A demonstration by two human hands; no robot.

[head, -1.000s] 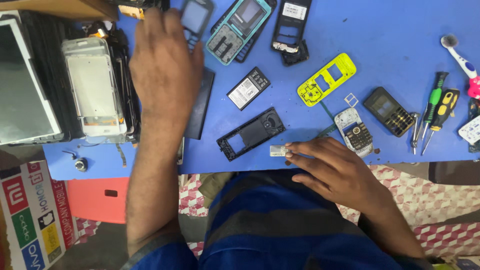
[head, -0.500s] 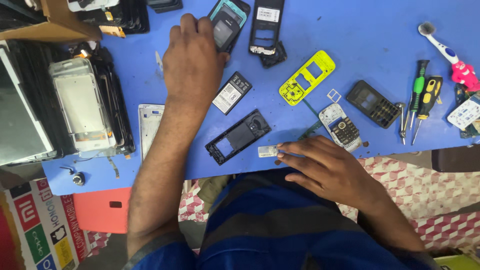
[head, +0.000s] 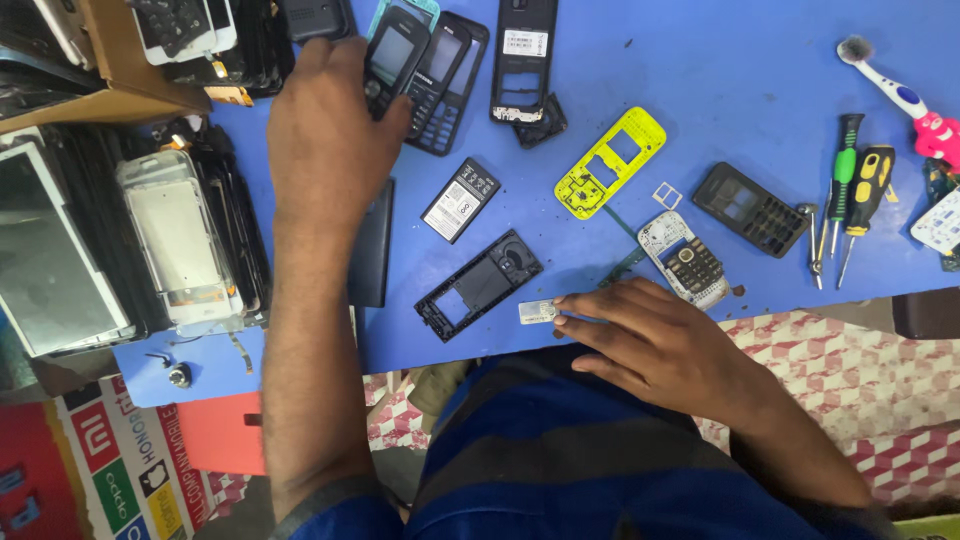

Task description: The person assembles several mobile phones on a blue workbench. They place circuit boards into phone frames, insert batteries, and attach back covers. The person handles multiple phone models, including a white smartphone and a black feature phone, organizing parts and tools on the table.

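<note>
My left hand (head: 325, 130) reaches across the blue table (head: 740, 110) and grips a dark keypad phone (head: 392, 60) at the far side, beside another black phone (head: 445, 85). My right hand (head: 655, 345) rests flat at the table's near edge, its fingertips touching a small silver part (head: 537, 312). A black phone frame (head: 478, 285) lies just left of that part. A phone battery (head: 461, 199) sits between the two hands. A flat dark panel (head: 372, 245) lies under my left forearm.
A yellow phone housing (head: 610, 162), a white keypad board (head: 685, 258), a black phone face (head: 752, 208), a black back frame (head: 523, 60), screwdrivers (head: 850, 190) and a toothbrush (head: 895, 90) lie to the right. Stacked screens (head: 180, 245) and a cardboard box (head: 120, 60) stand left.
My left hand has moved farther up the table and closed on the dark keypad phone. My right hand has stayed at the small silver part.
</note>
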